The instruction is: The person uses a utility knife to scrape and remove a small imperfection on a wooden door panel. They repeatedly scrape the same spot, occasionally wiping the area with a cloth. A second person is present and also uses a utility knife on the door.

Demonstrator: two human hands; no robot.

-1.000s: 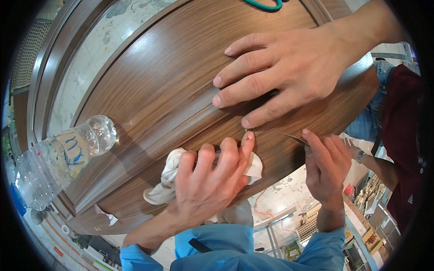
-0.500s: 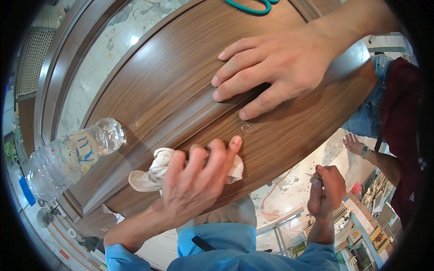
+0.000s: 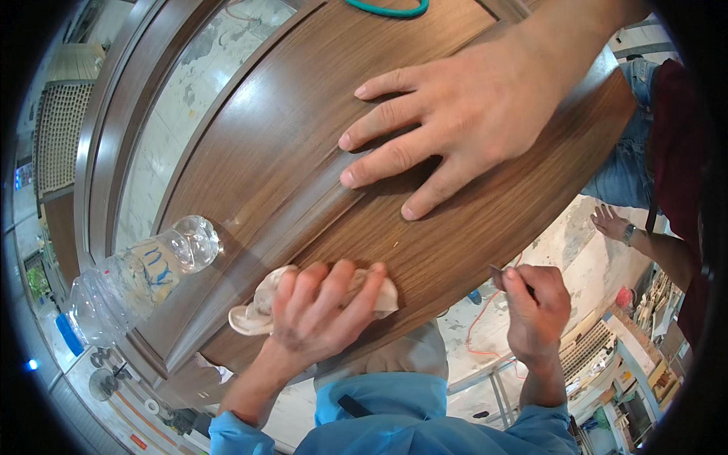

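Observation:
A brown wood-grain panel point(image 3: 296, 136) with a raised moulding spans the view. On its near part my left hand point(image 3: 322, 311) presses a bunched white cloth point(image 3: 262, 307), fingers curled over it. Just beyond the cloth is a tiny pale mark point(image 3: 394, 244) on the wood. My right hand point(image 3: 537, 311) is closed in a pinch, off the panel's right edge. A small thin pointed metal blade point(image 3: 497, 268) sticks out from its thumb and finger; the rest of it is hidden in the hand.
Another person's hand point(image 3: 455, 121) lies spread on the panel. A clear plastic bottle point(image 3: 144, 277) with a blue cap lies at the left. A teal curved handle point(image 3: 390, 10) shows at the top. At the right stands a person in a maroon top point(image 3: 679, 167).
My left hand and the cloth have shifted slightly. The pale ring outline on the wood no longer shows; a tiny mark is visible. My right hand has moved a little upward.

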